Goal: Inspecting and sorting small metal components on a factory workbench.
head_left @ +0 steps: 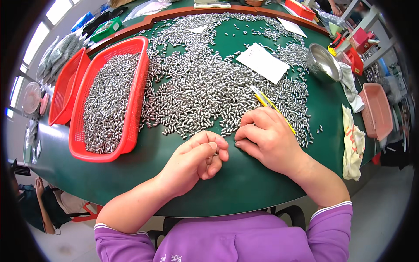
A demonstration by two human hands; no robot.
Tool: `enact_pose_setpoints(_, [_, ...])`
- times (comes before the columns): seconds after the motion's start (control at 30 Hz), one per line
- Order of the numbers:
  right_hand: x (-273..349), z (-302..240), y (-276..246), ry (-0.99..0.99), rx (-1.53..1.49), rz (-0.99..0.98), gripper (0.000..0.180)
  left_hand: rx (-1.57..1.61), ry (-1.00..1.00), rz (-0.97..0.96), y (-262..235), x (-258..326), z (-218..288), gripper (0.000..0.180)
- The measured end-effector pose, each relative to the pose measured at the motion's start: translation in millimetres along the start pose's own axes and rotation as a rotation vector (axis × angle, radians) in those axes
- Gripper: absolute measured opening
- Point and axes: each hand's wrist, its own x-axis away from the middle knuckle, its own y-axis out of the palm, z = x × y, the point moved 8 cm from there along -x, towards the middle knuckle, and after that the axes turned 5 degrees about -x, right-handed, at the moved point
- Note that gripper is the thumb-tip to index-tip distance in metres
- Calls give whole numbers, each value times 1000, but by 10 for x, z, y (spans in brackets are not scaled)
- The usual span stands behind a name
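Observation:
A wide spread of small silvery metal pieces (pixel 192 96), pointed and grooved, covers the middle of the green table. In front of its near edge, my left hand (pixel 192 159) is closed with curled fingers; a bit of a small metal piece shows between thumb and fingers. My right hand (pixel 273 137) is just to its right, thumb and fingers drawn together; what they hold, if anything, is hidden. A yellow utility knife (pixel 279 112) with its blade out lies on the pieces beside my right hand, partly behind it. A red plastic basket (pixel 140 83) full of the same pieces stands at left.
Another red basket (pixel 65 94) is farther left. White paper (pixel 263 62) lies on the pieces. At right are a steel bowl (pixel 324 62), a cream cloth glove (pixel 352 144) and a pink basket (pixel 377 111). A wooden rim (pixel 174 14) borders the far edge. A person (pixel 41 201) sits at lower left.

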Motion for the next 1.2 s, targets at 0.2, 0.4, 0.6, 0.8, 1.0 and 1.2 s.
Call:
enact_pose_setpoints(0.2, [-2, 5, 12, 3, -36, -12, 16, 1, -12, -59, 29, 0, -20, 14])
enact_pose_setpoints(0.4, [-23, 23, 6, 139, -544, -65, 13, -80, -107, -110, 123, 33, -74, 12])
enact_pose_setpoints(0.6, [-25, 17, 27, 116, -612, -53, 13, -59, -100, -135, 143, 36, -60, 16])
enact_pose_setpoints(0.8, [-38, -102, -5, -11, -501, -29, 14, -151, -82, -117, 134, 28, -112, 14])
enact_pose_setpoints(1.0, [-56, -111, -150, -70, -344, 100, 15, -91, -56, -112, 110, 14, -58, 14])
enact_pose_setpoints(1.2, [-43, -169, -137, -117, -332, 81, 15, -79, -17, -95, 109, 16, -51, 16])
